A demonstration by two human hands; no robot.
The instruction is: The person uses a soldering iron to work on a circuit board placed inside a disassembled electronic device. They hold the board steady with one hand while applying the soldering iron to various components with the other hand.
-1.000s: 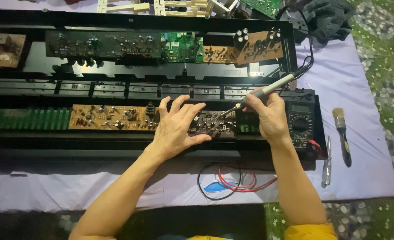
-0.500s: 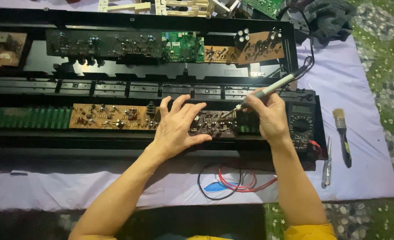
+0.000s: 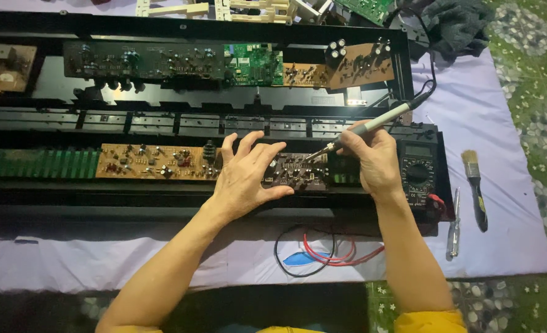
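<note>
**A:** So where's the work at? The right hand [image 3: 377, 161] is gripping a soldering iron [image 3: 366, 129] like a pen, tip down on the small dark circuit board [image 3: 295, 172] just left of that hand. The left hand [image 3: 245, 179] is flat and spread, fingers pressing the same board's left edge, not grasping anything.

**B:** Looks mid-job to me. The board sits in the long black chassis [image 3: 162, 197], the whole case is opened up, and nothing's closed again. Can't tell which joints are done.

**A:** Right of the iron hand there's a multimeter [image 3: 416, 172], with its red and black leads [image 3: 322, 253] coiled near the wrist.

**B:** Further right, a paintbrush [image 3: 473, 185] and a screwdriver [image 3: 453, 225] on a pale purple cloth [image 3: 501, 123], spread over a green pebble-pattern floor [image 3: 532, 61].
</note>
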